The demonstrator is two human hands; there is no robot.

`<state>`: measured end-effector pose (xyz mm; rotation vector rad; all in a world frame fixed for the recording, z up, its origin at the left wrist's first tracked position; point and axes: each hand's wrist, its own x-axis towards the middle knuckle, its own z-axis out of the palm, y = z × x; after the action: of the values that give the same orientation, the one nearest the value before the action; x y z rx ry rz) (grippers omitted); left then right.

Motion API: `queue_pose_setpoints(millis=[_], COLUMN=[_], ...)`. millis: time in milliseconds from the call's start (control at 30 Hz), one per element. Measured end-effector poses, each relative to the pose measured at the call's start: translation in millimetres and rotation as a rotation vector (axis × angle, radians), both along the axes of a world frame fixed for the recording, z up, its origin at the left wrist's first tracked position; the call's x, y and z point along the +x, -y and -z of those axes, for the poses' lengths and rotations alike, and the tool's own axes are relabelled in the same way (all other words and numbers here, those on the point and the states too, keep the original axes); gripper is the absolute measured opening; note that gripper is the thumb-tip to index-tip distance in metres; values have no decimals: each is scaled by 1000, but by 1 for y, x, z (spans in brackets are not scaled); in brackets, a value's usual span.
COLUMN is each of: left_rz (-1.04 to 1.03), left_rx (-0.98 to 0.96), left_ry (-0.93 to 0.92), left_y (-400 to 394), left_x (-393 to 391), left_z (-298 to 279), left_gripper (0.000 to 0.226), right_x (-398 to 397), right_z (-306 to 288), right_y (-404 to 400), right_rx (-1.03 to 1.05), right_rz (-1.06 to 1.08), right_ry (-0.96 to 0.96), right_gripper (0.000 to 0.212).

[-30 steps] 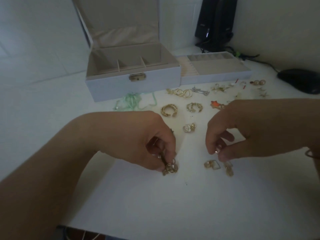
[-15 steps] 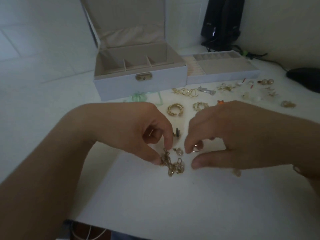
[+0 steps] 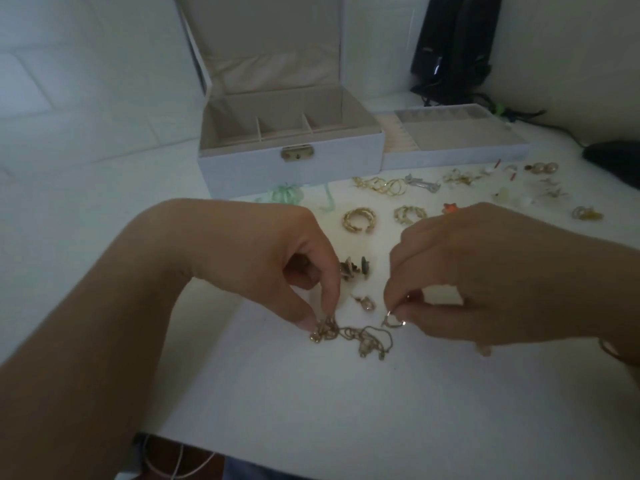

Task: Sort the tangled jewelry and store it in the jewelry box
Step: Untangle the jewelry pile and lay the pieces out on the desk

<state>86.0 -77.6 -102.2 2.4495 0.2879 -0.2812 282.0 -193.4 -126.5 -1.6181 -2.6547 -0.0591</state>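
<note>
A tangled gold chain (image 3: 360,337) lies on the white table in front of me. My left hand (image 3: 277,258) pinches its left end between thumb and forefinger. My right hand (image 3: 485,271) pinches its right end, a small clasp or ring (image 3: 393,320). The chain is stretched out between both hands. The white jewelry box (image 3: 291,168) stands open behind, lid up, its beige compartments showing nothing inside. Its removed tray (image 3: 453,150) sits to the right of it.
Loose jewelry is spread behind my hands: gold hoop earrings (image 3: 358,220), twisted gold rings (image 3: 381,185), a silver clip (image 3: 420,183), pearl earrings (image 3: 543,168), a green ribbon (image 3: 287,195), a dark piece (image 3: 355,268). Black speakers (image 3: 453,46) stand at the back right. The table edge is near me.
My hands have drawn apart and the gold chain, bunched under my left fingers before, is now pulled out between them. The camera has moved closer.
</note>
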Motion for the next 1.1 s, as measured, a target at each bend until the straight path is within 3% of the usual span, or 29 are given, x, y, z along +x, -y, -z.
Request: queue_pose_setpoints(millis=[100,200,267,333,533,600,700,800,967,1100], left_rz=[-86,-343,-540,-648,-835,-856,-876,-870,-854,-877], left_rx=[113,125,-30,-138,-161,-160,-162,-179,-155,-127], left_ry=[230,729,1041,1184,1218,1209,1194,1192,1169,1135], left_y=[-5,-17,-27,-34,-42,-40,-40,-39,-37,-35], left_x=[-12,-23,-31,-33,-25,-23,-22,-22,-21,-21], left_z=[-13,-23,-26,-25,-15,-14,-13,-14,-16,-17], left_gripper=[13,9,10,14,18,19,19,21,20,22], right_x=[18,14,-2,-23,-67,-75,-77,-71,-66,-75], right_z=[-14,-26,-27,-26,-15,-8,1,-6,-35,-34], right_y=[6,7,2,-6,-26,-34,-37,-35,-43,-46], right_rx=[-24,-13,47,132,455,484,427,313,-74,-81], right_rz=[94,95,54,-20,-173,-191,-242,-201,123,139], right_ry=[-187,-431,-342,-205,151,262,320,210,-408,-262], right_gripper=[13,8,8,9,25,34,27,27,30,10])
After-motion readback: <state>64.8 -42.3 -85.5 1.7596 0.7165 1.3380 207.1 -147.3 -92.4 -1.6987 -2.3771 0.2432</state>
